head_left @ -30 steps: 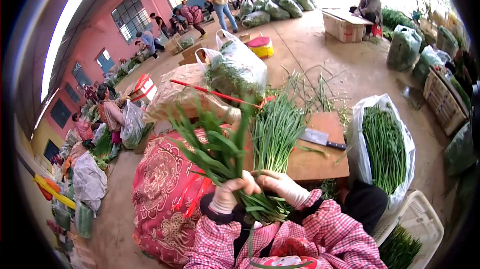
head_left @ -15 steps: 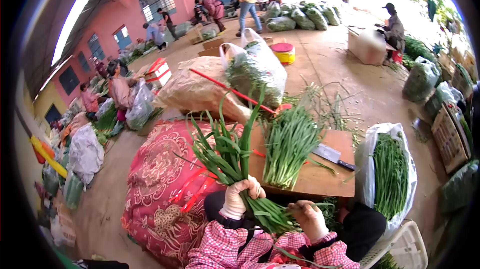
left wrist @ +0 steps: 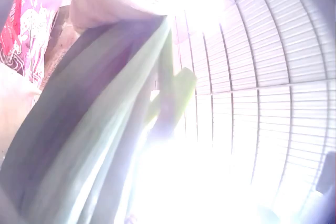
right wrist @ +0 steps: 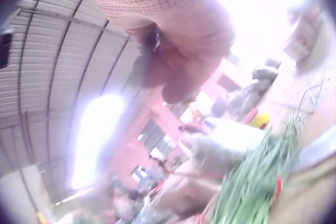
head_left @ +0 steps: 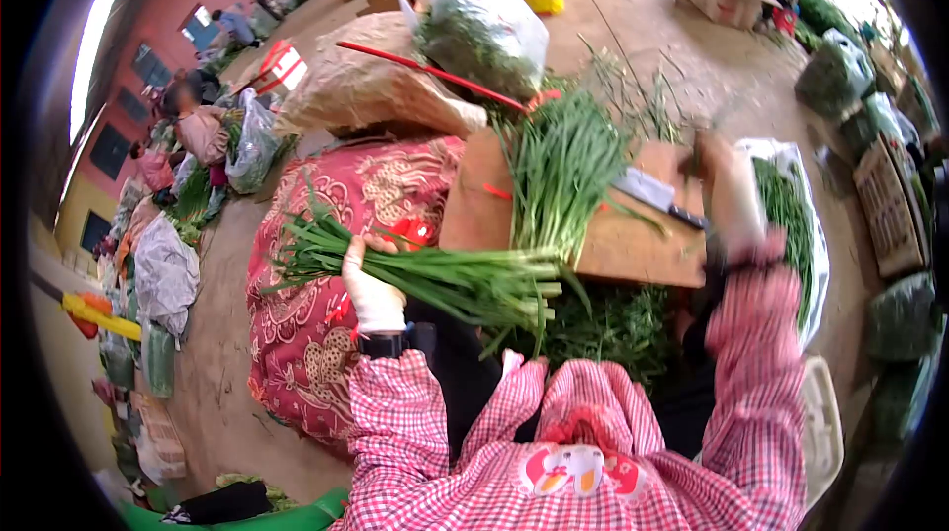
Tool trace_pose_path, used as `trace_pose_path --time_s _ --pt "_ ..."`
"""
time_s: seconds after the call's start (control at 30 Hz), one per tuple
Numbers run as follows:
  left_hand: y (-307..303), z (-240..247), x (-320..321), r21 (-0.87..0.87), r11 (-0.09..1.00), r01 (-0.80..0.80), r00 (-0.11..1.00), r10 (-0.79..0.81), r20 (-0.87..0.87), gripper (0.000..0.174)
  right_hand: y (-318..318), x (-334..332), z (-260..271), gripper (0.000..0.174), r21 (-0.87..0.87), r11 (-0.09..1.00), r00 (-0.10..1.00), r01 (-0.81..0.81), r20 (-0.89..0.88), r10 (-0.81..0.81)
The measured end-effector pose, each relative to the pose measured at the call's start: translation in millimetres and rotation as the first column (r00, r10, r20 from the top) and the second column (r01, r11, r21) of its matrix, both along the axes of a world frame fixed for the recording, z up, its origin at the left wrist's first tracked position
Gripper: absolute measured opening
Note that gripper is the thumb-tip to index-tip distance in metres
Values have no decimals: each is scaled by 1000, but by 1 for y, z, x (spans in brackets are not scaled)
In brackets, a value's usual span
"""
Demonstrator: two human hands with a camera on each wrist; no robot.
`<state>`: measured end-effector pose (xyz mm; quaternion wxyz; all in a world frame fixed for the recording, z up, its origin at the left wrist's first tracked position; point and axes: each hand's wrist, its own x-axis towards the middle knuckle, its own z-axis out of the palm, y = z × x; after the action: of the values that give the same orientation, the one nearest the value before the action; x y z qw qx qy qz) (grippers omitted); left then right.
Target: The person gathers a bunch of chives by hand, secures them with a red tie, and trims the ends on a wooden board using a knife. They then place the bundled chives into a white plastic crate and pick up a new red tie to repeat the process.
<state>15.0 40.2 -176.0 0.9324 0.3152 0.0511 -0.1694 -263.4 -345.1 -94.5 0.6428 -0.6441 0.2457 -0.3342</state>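
Observation:
My left hand [head_left: 374,284] grips a bunch of long green leafy stalks [head_left: 445,279], held sideways over the patterned red cloth and my lap; the cut pale ends face right. Flat leaves [left wrist: 89,124] fill the left wrist view below the gloved hand [left wrist: 118,1]. Blurred, my right hand [head_left: 727,185] is raised near the board's right edge. In the right wrist view its fingers [right wrist: 178,77] bend inward, with a faint green blur beside them; whether they hold anything is unclear. Another pile of greens [head_left: 563,175] lies on the wooden board [head_left: 633,254], beside a knife [head_left: 657,197].
A white bag of greens [head_left: 813,264] stands right of the board, with a pale crate [head_left: 822,422] below it. Loose greens [head_left: 613,338] lie under the board's near edge. The red cloth bundle [head_left: 306,333] is at left; a filled plastic bag [head_left: 484,32] stands beyond.
The held bunch has swung from upright to nearly level and moved left with my left hand. My right hand has moved away from its stalk ends, up and to the right. The view has tilted downward.

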Motion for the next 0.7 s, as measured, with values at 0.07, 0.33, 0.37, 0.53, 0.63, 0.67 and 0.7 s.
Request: trace_pose_path --time_s 0.07,0.33,0.37,0.53,0.63,0.67,0.7 --pt "14 -17 1 97 994 45 988 -58 142 27 -79 31 11 46 -851 453 822 265 -46 -567" --pt "23 -27 -9 -60 994 -91 977 77 -201 16 157 -19 138 47 -673 72 646 -736 -666 372" --pt "18 -22 -17 -67 993 -96 977 81 -197 15 177 -28 143 40 -686 -42 610 -726 -671 421" --pt "22 -20 -24 -123 992 -13 988 -6 -151 15 221 -53 144 30 -851 -369 760 -374 -509 404" --pt "24 -24 -32 -176 984 19 994 -37 -104 15 227 -62 142 29 -886 -352 845 -301 -419 333" --pt "23 -23 -36 -225 974 26 992 -52 -114 16 228 -66 142 29 -894 -353 869 -276 -389 306" --pt "24 -27 -37 -236 970 58 996 -72 -51 21 230 -68 141 29 -898 -348 879 -269 -377 293"
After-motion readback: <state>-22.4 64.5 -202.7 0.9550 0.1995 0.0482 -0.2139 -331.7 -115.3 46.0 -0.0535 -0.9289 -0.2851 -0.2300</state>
